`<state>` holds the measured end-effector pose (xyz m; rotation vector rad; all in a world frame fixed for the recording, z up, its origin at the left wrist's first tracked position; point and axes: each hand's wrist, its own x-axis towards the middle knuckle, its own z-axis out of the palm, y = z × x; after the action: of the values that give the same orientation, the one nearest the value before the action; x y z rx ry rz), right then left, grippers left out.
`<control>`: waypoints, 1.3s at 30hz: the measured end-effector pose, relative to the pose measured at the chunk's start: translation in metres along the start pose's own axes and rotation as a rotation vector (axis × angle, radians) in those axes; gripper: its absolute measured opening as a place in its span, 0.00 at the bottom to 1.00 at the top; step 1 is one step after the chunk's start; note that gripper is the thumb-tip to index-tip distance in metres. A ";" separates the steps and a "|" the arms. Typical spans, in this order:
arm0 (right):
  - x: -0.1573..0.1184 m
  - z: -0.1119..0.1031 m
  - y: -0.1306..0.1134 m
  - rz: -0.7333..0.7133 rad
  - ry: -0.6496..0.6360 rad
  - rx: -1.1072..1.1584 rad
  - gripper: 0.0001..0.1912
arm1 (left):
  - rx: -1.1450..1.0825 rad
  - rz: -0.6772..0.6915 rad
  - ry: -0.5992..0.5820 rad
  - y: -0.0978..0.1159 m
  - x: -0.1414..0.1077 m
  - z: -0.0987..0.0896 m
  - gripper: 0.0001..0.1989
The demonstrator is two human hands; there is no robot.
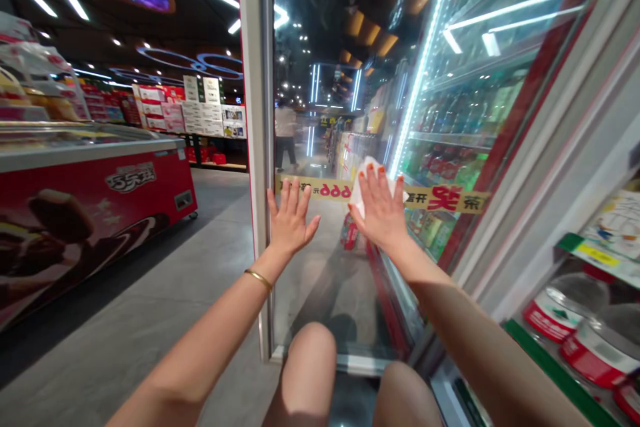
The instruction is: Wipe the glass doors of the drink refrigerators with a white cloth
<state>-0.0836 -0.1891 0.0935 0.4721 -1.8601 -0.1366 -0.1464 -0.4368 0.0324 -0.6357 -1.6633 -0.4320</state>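
Note:
A glass fridge door (330, 293) in a pale metal frame stands open in front of me. My left hand (291, 217) is open, its palm and spread fingers flat on the glass near the door's left edge; it holds nothing. With fingers spread, my right hand (383, 207) holds a white cloth (359, 190) against the pane, farther right. The cloth shows around the fingertips and past the thumb; the rest is hidden under the palm. A yellow printed strip (450, 200) with red and black characters, seen mirrored, runs across the glass at hand height.
Bottles on lit shelves (465, 107) show through the glass at right. Large bottles with red labels (595, 340) stand on a shelf near my right arm. A red chest freezer (100, 200) is at left, with stacked boxes (205, 110) behind it. My knees (310, 367) are close to the door's bottom.

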 end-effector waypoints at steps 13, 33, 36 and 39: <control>-0.006 -0.012 0.008 -0.149 -0.149 0.032 0.42 | -0.068 -0.012 0.021 -0.007 -0.001 0.000 0.48; -0.004 -0.042 0.043 0.244 -0.127 -0.108 0.44 | -0.043 -0.177 -0.185 0.002 0.017 -0.012 0.42; -0.041 -0.019 0.016 -0.155 -0.320 0.030 0.42 | -0.073 -0.183 -0.154 0.001 0.015 -0.013 0.40; -0.082 -0.016 0.035 -0.155 -0.344 0.018 0.44 | -0.106 -0.174 -0.120 0.002 0.012 -0.013 0.38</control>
<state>-0.0560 -0.1229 0.0377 0.6365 -2.1605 -0.3228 -0.1365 -0.4413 0.0463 -0.6063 -1.8271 -0.6206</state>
